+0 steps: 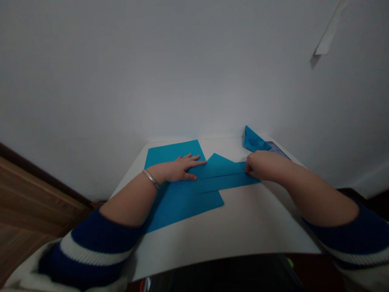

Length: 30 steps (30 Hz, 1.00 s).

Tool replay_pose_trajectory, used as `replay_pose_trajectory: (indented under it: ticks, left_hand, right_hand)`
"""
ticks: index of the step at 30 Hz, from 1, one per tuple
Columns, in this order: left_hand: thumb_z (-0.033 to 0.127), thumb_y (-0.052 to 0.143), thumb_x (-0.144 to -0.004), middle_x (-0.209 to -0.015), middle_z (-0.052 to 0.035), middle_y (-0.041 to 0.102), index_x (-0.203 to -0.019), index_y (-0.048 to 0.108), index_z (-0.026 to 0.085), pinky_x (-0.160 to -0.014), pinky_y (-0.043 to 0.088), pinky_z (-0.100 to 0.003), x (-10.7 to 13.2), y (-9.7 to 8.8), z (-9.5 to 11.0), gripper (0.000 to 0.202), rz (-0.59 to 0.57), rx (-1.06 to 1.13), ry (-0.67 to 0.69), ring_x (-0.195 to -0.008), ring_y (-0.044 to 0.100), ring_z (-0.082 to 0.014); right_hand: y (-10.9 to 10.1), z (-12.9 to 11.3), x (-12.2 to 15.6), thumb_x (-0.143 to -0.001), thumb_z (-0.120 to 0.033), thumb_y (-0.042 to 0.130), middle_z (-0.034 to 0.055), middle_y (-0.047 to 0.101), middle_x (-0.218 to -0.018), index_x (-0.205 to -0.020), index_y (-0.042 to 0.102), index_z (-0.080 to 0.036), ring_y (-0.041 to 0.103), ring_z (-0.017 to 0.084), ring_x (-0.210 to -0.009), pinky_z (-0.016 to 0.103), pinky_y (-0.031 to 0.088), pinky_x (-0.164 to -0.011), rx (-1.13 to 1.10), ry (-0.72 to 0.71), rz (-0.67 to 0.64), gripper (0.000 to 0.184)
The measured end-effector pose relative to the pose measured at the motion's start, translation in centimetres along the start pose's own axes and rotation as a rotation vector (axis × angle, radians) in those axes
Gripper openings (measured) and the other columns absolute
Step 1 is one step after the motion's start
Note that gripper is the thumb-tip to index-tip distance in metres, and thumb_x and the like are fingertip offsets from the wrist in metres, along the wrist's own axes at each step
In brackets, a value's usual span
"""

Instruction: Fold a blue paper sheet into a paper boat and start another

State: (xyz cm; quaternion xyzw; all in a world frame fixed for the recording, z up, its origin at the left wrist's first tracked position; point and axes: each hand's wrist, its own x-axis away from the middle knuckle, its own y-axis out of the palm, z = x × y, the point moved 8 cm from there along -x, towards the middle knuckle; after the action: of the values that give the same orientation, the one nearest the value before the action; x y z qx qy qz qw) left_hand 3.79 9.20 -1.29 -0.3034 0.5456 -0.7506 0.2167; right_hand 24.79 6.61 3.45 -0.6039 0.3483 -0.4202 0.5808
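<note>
A folded blue paper (223, 171) lies across the white table, with long creased strips and a pointed peak along its far side. My left hand (182, 167) rests flat on its left part, fingers spread, a silver bangle on the wrist. At the paper's right end, my right hand (258, 164) is closed, its curled fingers against the edge; the fingertips are partly hidden. Under and beside the left hand are larger blue sheets (173, 151), reaching toward the table's near side. A folded blue paper shape (254, 140), like a boat, stands just beyond the right hand.
Behind the folded shape, a phone with a lit screen (277, 149) lies partly covered. The white table (237, 227) meets a pale wall (194, 73) at the back. Wooden furniture (33, 219) is at the left. A white strip (330, 38) hangs on the wall at upper right.
</note>
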Motion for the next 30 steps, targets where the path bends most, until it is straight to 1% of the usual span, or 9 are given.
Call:
replay_pose_trajectory:
  ticks: [2,5,9,16,21,24,26,28,30]
  left_hand:
    - [0.043,0.054,-0.09,-0.158,-0.0062,0.016,-0.147,0.024,0.037,-0.111,0.017,-0.057,0.1,0.1,-0.4,0.065,-0.017,0.025,0.016,-0.144,0.01,-0.0328]
    - [0.04,0.056,-0.089,-0.158,-0.0067,0.012,-0.146,0.026,0.036,-0.111,0.015,-0.058,0.3,0.0,-0.5,0.065,-0.037,0.063,0.008,-0.145,0.008,-0.0322]
    - [0.036,0.059,-0.088,-0.157,-0.0066,0.014,-0.143,0.034,0.036,-0.11,0.014,-0.061,0.4,-0.2,-0.6,0.061,-0.042,0.092,-0.016,-0.144,0.008,-0.0334]
    - [0.036,0.06,-0.087,-0.157,-0.0047,0.015,-0.137,0.044,0.038,-0.112,0.018,-0.055,0.6,0.1,-1.4,0.052,-0.028,0.118,0.061,-0.144,0.011,-0.0309]
    - [0.036,0.051,-0.092,-0.156,-0.0037,0.02,-0.134,0.049,0.036,-0.112,0.021,-0.052,0.6,-0.4,-0.4,0.042,-0.039,0.066,-0.025,-0.144,0.016,-0.03]
    - [0.041,0.045,-0.094,-0.144,-0.0059,0.045,-0.12,0.061,0.03,-0.111,0.019,-0.057,0.6,-1.7,1.4,0.033,0.086,-0.034,-0.108,-0.135,0.037,-0.0295]
    - [0.041,0.045,-0.094,-0.124,-0.0075,0.062,-0.107,0.065,0.022,-0.11,0.023,-0.053,0.6,-2.5,3.1,0.031,0.21,-0.143,-0.099,-0.115,0.056,-0.0264]
    - [0.045,0.052,-0.09,-0.111,-0.0102,0.067,-0.108,0.063,0.018,-0.108,0.028,-0.051,0.5,-2.6,4.2,0.035,0.283,-0.26,-0.099,-0.106,0.06,-0.0275]
    - [0.046,0.051,-0.091,-0.126,-0.0115,0.06,-0.126,0.055,0.02,-0.107,0.03,-0.05,0.4,-2.3,4.9,0.043,0.348,-0.324,-0.07,-0.115,0.054,-0.0295]
  right_hand:
    - [0.6,-0.2,0.3,-0.07,-0.011,0.06,0.011,0.07,-0.069,-0.063,0.073,-0.02,0.066,0.025,-0.064,0.034,0.047,-0.058,0.111,0.029,-0.136,0.017]
    - [0.5,0.3,0.5,-0.071,-0.01,0.058,0.0144,0.071,-0.077,-0.073,0.075,-0.017,0.067,0.029,-0.071,0.037,0.048,-0.06,0.172,0.111,-0.182,0.018]
    - [0.5,0.9,0.5,-0.069,-0.01,0.061,0.0185,0.07,-0.078,-0.071,0.074,-0.015,0.067,0.032,-0.069,0.039,0.048,-0.058,0.164,0.118,-0.123,0.014]
    - [0.8,1.9,0.6,-0.071,-0.014,0.061,0.0175,0.071,-0.079,-0.072,0.075,-0.016,0.067,0.029,-0.071,0.036,0.047,-0.058,0.24,0.152,-0.121,0.014]
    - [0.6,1.5,0.5,-0.078,-0.033,0.06,0.0172,0.069,-0.07,-0.067,0.073,-0.017,0.066,0.029,-0.068,0.037,0.048,-0.058,0.237,0.14,-0.072,0.023]
    - [0.3,1.1,0.4,-0.082,-0.038,0.054,0.0179,0.069,-0.072,-0.07,0.073,-0.016,0.066,0.031,-0.072,0.04,0.048,-0.061,0.209,0.136,-0.062,0.032]
    - [0.2,0.8,0.2,-0.084,-0.039,0.052,0.0175,0.069,-0.074,-0.073,0.073,-0.016,0.066,0.032,-0.074,0.04,0.048,-0.063,0.183,0.142,-0.06,0.034]
    - [0.1,0.9,0.0,-0.085,-0.039,0.051,0.0167,0.069,-0.076,-0.075,0.073,-0.017,0.066,0.031,-0.076,0.04,0.048,-0.063,0.157,0.164,-0.056,0.033]
    - [0.2,1.1,-0.2,-0.085,-0.04,0.052,0.0149,0.07,-0.078,-0.078,0.074,-0.019,0.066,0.03,-0.076,0.038,0.048,-0.063,0.119,0.178,-0.046,0.032]
